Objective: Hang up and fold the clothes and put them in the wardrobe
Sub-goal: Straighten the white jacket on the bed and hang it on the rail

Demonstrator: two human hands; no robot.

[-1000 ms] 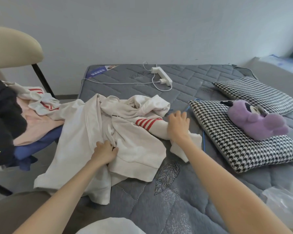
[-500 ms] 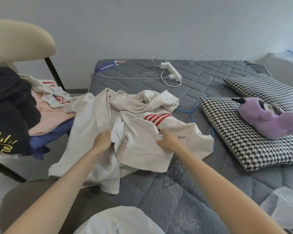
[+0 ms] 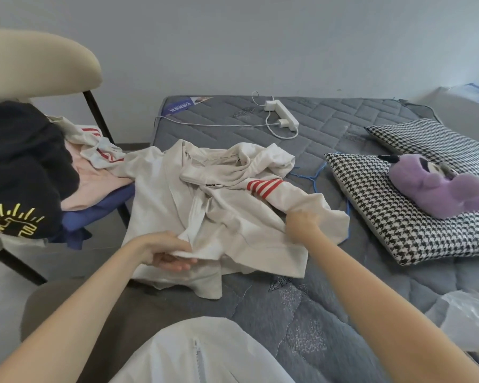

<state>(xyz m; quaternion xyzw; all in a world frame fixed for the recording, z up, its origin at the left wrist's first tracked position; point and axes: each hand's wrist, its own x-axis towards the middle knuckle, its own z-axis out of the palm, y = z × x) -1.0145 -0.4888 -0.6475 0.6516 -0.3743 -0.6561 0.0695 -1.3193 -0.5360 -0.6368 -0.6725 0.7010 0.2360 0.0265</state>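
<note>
Left hand (image 3: 169,252): I find it pinching a fold of the white garment (image 3: 233,225) between thumb and fingers, at the near hem. Right hand (image 3: 302,225): it is on the same garment, just below the red-striped sleeve (image 3: 263,187), but blur prevents me from telling whether it grips or only presses. The garment lies crumpled at the left edge of the mattress (image 3: 343,128), partly hanging over it. A blue hanger (image 3: 317,176) lies on the mattress, touching the garment's right side. More clothes (image 3: 25,161) are heaped on a chair (image 3: 39,64) off the mattress's left side. In my judgement the garment is being straightened and is not yet hung or folded. The next move calls for drawing the hem flat and freeing the sleeve.
</note>
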